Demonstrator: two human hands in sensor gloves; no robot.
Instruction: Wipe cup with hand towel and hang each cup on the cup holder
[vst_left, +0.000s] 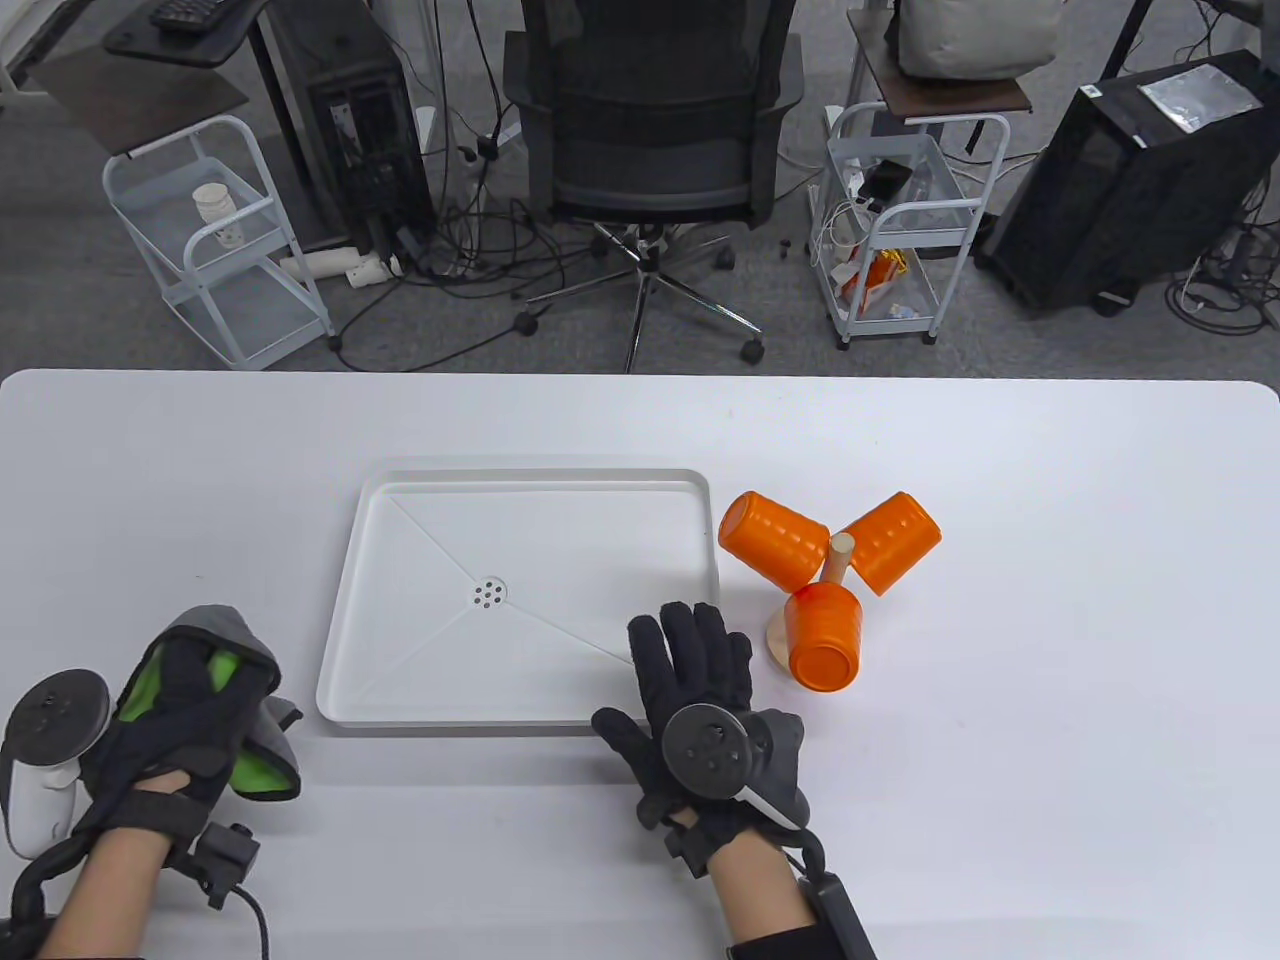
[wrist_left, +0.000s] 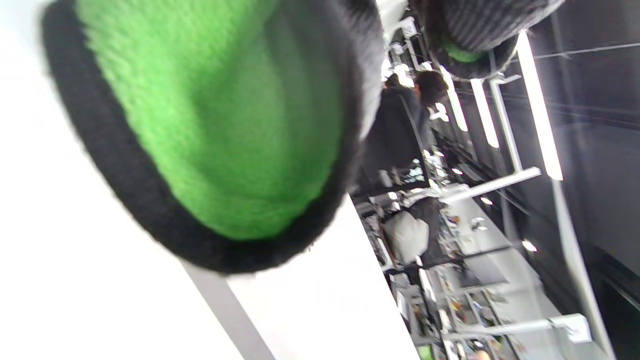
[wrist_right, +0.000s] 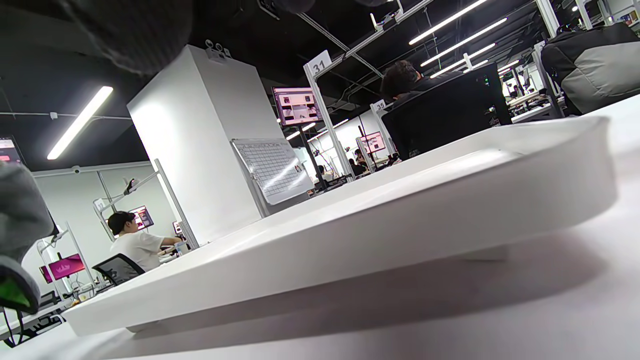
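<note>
Three orange cups (vst_left: 775, 540) (vst_left: 893, 540) (vst_left: 823, 640) hang on the wooden cup holder (vst_left: 838, 558) just right of the white tray (vst_left: 540, 480). My left hand (vst_left: 195, 670) is at the table's front left and grips the grey and green hand towel (vst_left: 255, 770), which folds over its fingers. The towel (wrist_left: 225, 115) fills the left wrist view. My right hand (vst_left: 690, 650) lies flat with spread fingers at the tray's front right corner, left of the nearest cup, and holds nothing. The tray's rim (wrist_right: 350, 225) crosses the right wrist view.
The tray has a small drain (vst_left: 488, 593) in its middle. Beyond the table's far edge stand an office chair (vst_left: 650, 150) and two white carts (vst_left: 215, 240) (vst_left: 895, 230). A person sits at a desk (wrist_right: 132, 245) in the background.
</note>
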